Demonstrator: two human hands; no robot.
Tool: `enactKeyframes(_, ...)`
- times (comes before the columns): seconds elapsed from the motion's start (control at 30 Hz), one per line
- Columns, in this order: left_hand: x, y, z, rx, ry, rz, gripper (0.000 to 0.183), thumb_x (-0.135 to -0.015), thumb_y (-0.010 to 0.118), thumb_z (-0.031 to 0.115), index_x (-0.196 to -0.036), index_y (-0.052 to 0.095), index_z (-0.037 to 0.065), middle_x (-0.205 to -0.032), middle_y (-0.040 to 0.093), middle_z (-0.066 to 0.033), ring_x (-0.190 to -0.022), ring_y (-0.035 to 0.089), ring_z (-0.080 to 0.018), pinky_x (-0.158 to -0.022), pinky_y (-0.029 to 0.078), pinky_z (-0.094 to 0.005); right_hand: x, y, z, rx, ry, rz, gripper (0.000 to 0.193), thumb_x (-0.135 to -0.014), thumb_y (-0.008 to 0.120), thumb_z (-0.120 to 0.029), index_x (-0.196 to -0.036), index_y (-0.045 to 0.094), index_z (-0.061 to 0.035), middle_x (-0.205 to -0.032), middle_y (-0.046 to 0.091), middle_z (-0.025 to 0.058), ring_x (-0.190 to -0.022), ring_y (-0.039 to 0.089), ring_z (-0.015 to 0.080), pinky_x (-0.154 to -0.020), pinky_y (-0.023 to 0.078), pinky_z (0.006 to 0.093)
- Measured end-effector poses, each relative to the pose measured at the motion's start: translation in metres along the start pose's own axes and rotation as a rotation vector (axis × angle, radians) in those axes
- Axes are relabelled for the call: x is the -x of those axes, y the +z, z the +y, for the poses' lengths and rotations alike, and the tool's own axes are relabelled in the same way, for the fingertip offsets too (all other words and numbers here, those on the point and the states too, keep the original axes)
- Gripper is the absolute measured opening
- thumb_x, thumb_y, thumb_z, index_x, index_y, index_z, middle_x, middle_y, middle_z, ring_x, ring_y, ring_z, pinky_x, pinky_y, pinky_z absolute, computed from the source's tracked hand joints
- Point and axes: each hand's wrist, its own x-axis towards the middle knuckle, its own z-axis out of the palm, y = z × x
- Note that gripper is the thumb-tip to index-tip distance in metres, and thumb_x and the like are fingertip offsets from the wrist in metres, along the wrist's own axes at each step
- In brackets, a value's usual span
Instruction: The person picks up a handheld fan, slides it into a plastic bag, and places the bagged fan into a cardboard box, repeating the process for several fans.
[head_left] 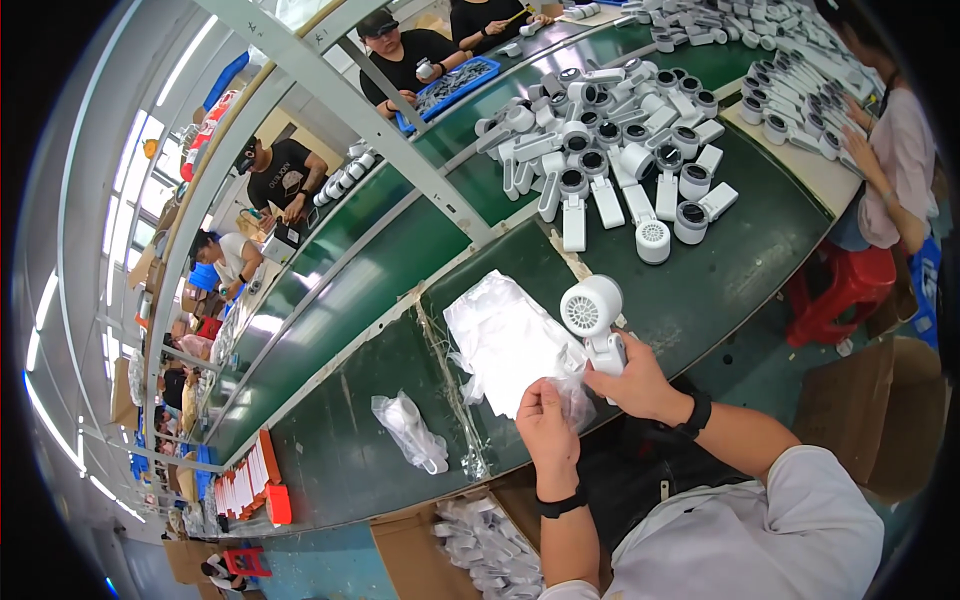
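A white handheld fan with a round grille stands in my right hand, whose fingers are closed round its handle. Close by on the left, my left hand pinches a clear plastic bag at the lower end of the fan's handle. Part of that handle is hidden by my fingers and the film. Just beyond my hands, a stack of flat white plastic bags lies on the dark green table. Further left rests a white fan sealed in a clear bag.
A large heap of white fans covers the table's far right. Below the front edge, a cardboard box holds several bagged fans. An orange bin sits at far left. A metal frame post crosses the table. Co-workers sit around the line.
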Motion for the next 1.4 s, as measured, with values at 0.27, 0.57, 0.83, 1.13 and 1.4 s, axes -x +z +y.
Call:
enactKeyframes(0.27,0.000,-0.001,0.012,0.101,-0.017,-0.011,0.016,-0.097,0.059,0.018,-0.098,0.059,0.002,-0.086,0.060,-0.0027,-0.068,0.056,-0.0098,-0.059,0.047,-0.0240,-0.008,-0.009,-0.011,-0.065,0.007,0.002,0.037,-0.078,0.066,0.000,-0.113,0.054,-0.0010,-0.082,0.061,0.0027,-0.064,0.058,0.0096,-0.057,0.048,0.0264)
enactKeyframes(0.57,0.002,-0.004,0.016,-0.470,-0.039,-0.100,0.021,-0.093,0.061,0.008,-0.111,0.056,-0.002,-0.082,0.064,-0.0056,-0.061,0.056,-0.0089,-0.049,0.045,-0.0249,-0.014,-0.023,-0.028,0.083,-0.064,-0.061,0.037,-0.078,0.068,-0.005,-0.113,0.057,-0.0005,-0.085,0.063,0.0031,-0.070,0.060,0.0095,-0.064,0.050,0.0272)
enactKeyframes(0.83,0.001,0.013,0.020,0.206,-0.060,0.083,0.018,-0.095,0.050,0.001,-0.111,0.056,-0.001,-0.096,0.065,-0.0110,-0.083,0.064,-0.0178,-0.073,0.054,-0.0298,-0.008,-0.032,-0.028,0.412,-0.207,-0.141,0.044,-0.078,0.069,-0.011,-0.117,0.055,0.0036,-0.087,0.067,0.0110,-0.077,0.063,0.0129,-0.072,0.051,0.0305)
enactKeyframes(1.13,0.007,0.013,0.016,-0.150,-0.021,0.060,0.013,-0.094,0.055,0.005,-0.103,0.062,-0.002,-0.086,0.063,-0.0040,-0.073,0.059,-0.0107,-0.064,0.047,-0.0228,-0.006,-0.045,-0.040,0.331,-0.170,-0.043,0.052,-0.076,0.071,-0.016,-0.121,0.055,0.0040,-0.086,0.068,0.0154,-0.073,0.066,0.0199,-0.069,0.052,0.0329)
enactKeyframes(1.4,0.013,0.033,0.010,-0.204,0.149,0.027,0.017,-0.093,0.058,0.004,-0.109,0.062,-0.002,-0.090,0.063,-0.0017,-0.076,0.056,-0.0070,-0.067,0.046,-0.0206,0.006,-0.039,-0.026,0.290,-0.111,-0.117,0.049,-0.074,0.077,-0.012,-0.118,0.057,0.0000,-0.089,0.067,0.0020,-0.078,0.061,0.0097,-0.073,0.051,0.0281)
